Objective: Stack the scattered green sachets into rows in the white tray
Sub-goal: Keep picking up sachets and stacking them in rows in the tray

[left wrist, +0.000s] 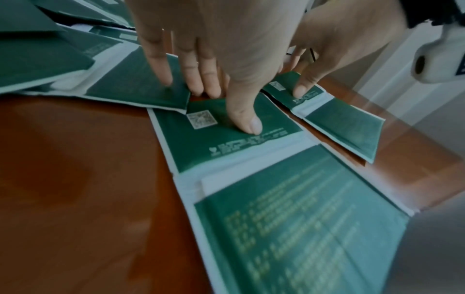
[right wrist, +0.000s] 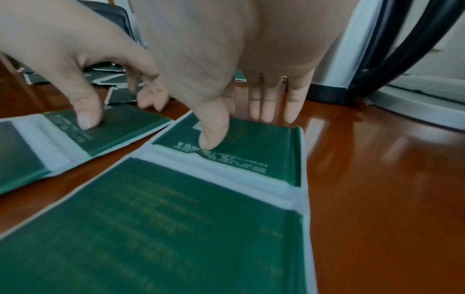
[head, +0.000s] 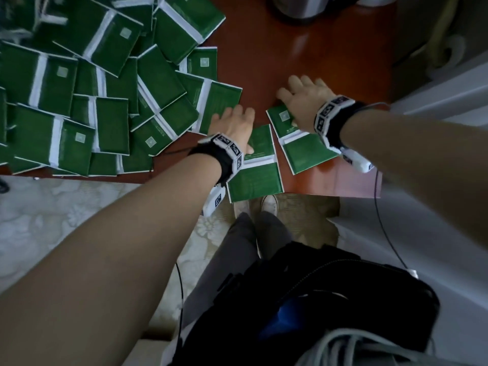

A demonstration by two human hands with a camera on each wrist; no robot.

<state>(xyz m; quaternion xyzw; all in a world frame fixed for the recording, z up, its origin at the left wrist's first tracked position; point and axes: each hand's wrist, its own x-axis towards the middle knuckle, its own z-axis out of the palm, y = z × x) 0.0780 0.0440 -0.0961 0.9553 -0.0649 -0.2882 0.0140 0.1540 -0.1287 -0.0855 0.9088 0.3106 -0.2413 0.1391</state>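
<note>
Two folded green sachets with white seams lie side by side near the front edge of the red-brown table [head: 303, 48]. My left hand [head: 237, 128] rests flat on the left sachet [head: 254, 175]; its thumb [left wrist: 247, 123] presses the sachet [left wrist: 226, 143] beside a printed code, and its straight fingers reach onto a neighbouring sachet. My right hand [head: 301, 101] lies on the right sachet [head: 306, 154]. Its thumb [right wrist: 214, 137] presses that sachet [right wrist: 176, 218], and its straight fingers touch the table beyond. No white tray is in view.
A large heap of green sachets [head: 105, 88] covers the table's left half. A metal vessel [head: 298, 6] stands at the back. White furniture [head: 435, 96] borders the table on the right. The left sachet overhangs the front edge above my feet.
</note>
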